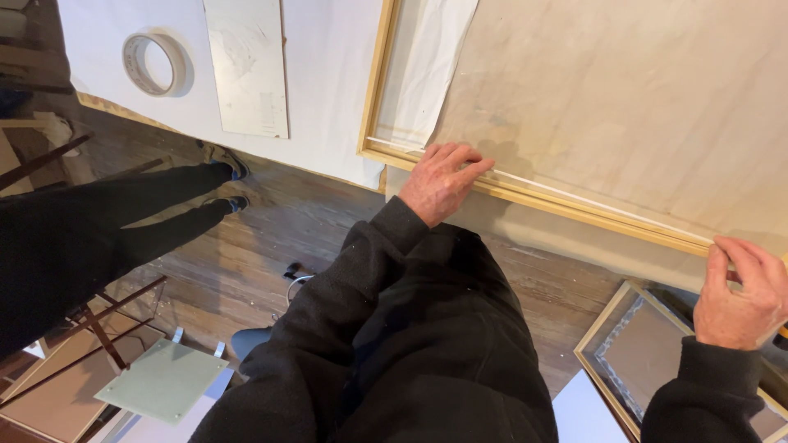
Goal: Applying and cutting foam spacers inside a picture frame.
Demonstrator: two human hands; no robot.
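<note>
Hands, left point(442, 182), right point(739, 291), pressing on wooden frame point(574, 207) edge

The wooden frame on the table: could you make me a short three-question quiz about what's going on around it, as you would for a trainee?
1. True or false: both hands touch the wooden frame.
2. Which hand presses its fingertips on the frame rail near the frame's corner: left or right?
3. What lies on the white sheet left of the frame?
A) a tape roll
B) a hammer
C) a paintbrush

Key
1. True: the left hand presses the near rail, and the right hand pinches it further along.
2. Left.
3. A: the tape roll lies there, beside a flat grey panel.
</note>
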